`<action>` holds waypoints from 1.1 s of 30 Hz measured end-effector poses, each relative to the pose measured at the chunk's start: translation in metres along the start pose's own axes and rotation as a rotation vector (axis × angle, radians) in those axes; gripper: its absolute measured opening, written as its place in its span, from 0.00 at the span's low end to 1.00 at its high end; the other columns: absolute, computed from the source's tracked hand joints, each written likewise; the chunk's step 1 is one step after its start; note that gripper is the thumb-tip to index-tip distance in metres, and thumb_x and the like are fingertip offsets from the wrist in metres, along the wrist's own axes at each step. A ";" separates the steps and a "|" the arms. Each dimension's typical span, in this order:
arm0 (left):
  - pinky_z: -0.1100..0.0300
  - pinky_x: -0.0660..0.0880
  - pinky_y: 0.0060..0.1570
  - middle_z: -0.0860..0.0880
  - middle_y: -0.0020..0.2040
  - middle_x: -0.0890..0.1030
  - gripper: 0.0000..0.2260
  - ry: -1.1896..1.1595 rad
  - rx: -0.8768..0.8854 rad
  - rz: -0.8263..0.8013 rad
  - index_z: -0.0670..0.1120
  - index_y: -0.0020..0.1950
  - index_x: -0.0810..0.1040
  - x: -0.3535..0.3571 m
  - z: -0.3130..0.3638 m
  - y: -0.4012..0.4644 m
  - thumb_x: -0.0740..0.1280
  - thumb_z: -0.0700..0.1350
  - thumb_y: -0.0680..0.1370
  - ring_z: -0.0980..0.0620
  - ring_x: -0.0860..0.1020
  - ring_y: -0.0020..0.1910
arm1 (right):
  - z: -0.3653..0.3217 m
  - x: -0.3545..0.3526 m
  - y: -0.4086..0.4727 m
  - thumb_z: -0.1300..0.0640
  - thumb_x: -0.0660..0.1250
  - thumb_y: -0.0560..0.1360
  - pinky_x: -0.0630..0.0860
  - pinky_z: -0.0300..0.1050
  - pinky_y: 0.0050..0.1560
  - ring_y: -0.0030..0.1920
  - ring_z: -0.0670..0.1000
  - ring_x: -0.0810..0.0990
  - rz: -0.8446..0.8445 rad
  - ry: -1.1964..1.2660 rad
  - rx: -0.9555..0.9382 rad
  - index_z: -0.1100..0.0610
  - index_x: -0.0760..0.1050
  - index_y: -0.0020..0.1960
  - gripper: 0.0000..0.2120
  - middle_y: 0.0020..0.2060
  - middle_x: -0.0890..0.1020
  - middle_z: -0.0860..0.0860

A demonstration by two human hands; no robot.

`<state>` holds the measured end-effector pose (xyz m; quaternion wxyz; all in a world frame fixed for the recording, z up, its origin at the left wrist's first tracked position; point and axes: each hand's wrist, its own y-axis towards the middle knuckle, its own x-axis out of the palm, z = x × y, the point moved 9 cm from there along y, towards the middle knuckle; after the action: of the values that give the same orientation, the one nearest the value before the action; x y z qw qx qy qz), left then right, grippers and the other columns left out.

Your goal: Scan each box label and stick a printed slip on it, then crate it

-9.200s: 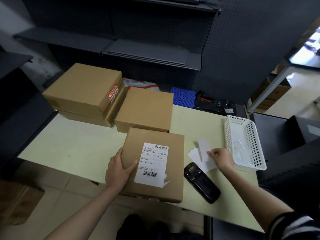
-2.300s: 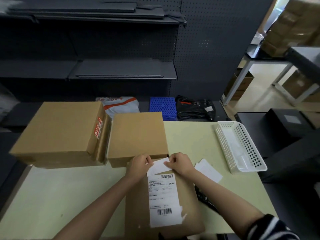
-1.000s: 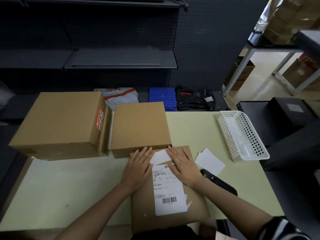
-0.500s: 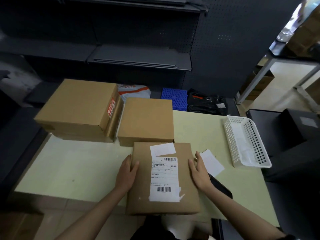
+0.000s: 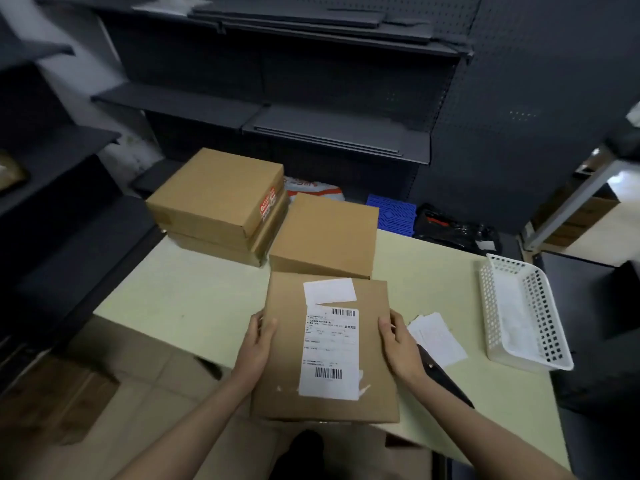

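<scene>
So the cardboard box (image 5: pixel 325 348) sat at the near edge of the tabletop (image 5: pixel 194 299), long axis running away from the person, shipping label (image 5: pixel 330 353) upright to them, white slip (image 5: pixel 329 291) stuck just above it. Left hand (image 5: pixel 256 344) and right hand (image 5: pixel 398 344) gripped opposite long sides, fingers (image 5: pixel 385 325) curled over the edges, box between them.

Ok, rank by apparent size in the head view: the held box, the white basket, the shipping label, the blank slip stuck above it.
1. held box, gripped by the left hand and right hand; nearest the camera, which inflates it
2. white basket
3. shipping label
4. blank slip
</scene>
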<state>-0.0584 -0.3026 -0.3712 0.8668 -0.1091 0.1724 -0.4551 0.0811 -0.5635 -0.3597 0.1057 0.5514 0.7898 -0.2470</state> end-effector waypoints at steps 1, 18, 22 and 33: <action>0.56 0.74 0.53 0.51 0.58 0.78 0.13 -0.027 0.008 0.009 0.52 0.65 0.68 -0.005 0.005 -0.005 0.59 0.53 0.81 0.51 0.78 0.56 | -0.007 0.002 0.000 0.43 0.53 0.81 0.69 0.45 0.51 0.52 0.46 0.77 0.000 0.003 -0.016 0.49 0.65 0.69 0.19 0.56 0.77 0.43; 0.59 0.75 0.49 0.53 0.58 0.78 0.38 -0.209 0.134 0.268 0.58 0.67 0.64 -0.186 0.089 -0.080 0.67 0.68 0.60 0.56 0.80 0.52 | -0.231 0.092 -0.017 0.46 0.58 0.80 0.71 0.45 0.60 0.60 0.45 0.75 -0.289 0.079 -0.563 0.48 0.63 0.68 0.18 0.63 0.74 0.45; 0.66 0.75 0.41 0.51 0.55 0.78 0.44 -0.184 0.138 0.351 0.52 0.66 0.67 -0.245 0.085 -0.109 0.72 0.69 0.54 0.57 0.79 0.49 | -0.271 0.143 -0.036 0.47 0.60 0.80 0.71 0.50 0.65 0.62 0.45 0.74 -0.424 0.070 -0.629 0.48 0.63 0.68 0.18 0.62 0.75 0.42; 0.73 0.73 0.37 0.49 0.52 0.75 0.25 -0.087 0.134 0.660 0.51 0.64 0.66 -0.417 0.030 -0.199 0.74 0.44 0.72 0.57 0.76 0.45 | -0.402 0.323 -0.150 0.43 0.66 0.75 0.61 0.45 0.72 0.72 0.45 0.62 -0.563 -0.187 -1.090 0.52 0.58 0.75 0.33 0.73 0.64 0.47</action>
<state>-0.4153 -0.0687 -0.1916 0.9791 -0.0095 0.1310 -0.1554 -0.1344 -0.1360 -0.1159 0.3716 0.1646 0.9049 0.1264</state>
